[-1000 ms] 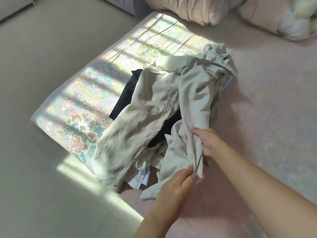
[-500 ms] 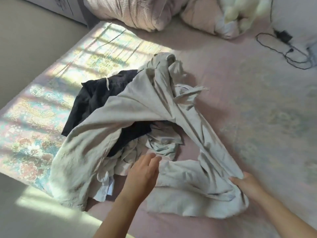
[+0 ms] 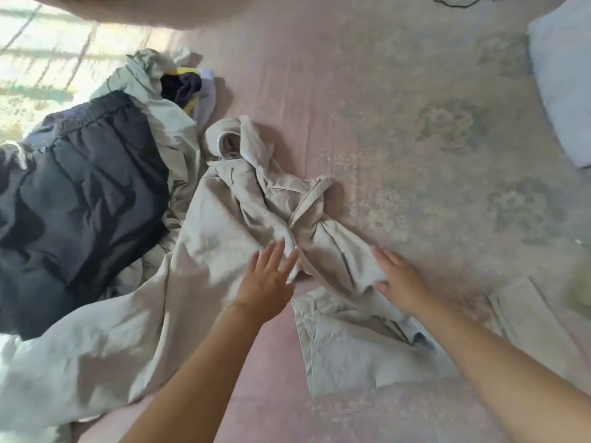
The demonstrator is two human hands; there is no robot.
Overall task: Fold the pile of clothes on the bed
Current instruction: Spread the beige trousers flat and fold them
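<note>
**Both hands flat over the beige garment on the bed**

We see a crumpled beige garment [image 3: 243,212] spread across the pink floral bed sheet [image 3: 415,123], lying beside and partly under the rest of the pile. The left hand [image 3: 267,282] hovers or rests on its middle part, fingers [image 3: 275,251] straight and slightly fanned, gripping nothing. The right hand [image 3: 401,282] lies on the bunched cloth just to the right, fingers straight and close together, the thumb tucked against a fold; we cannot tell whether it presses down or merely touches.

To the left, a dark navy garment [image 3: 80,199] with an elastic waistband sits on top of the pile, overlapping the beige cloth's left edge. Behind it a small dark piece with yellow trim [image 3: 182,86] pokes out between pale folds.

Near the right forearm lies a flatter pale cloth [image 3: 524,314]. A grey-blue pillow [image 3: 563,78] sits at the far right edge, well apart from the pile.
</note>
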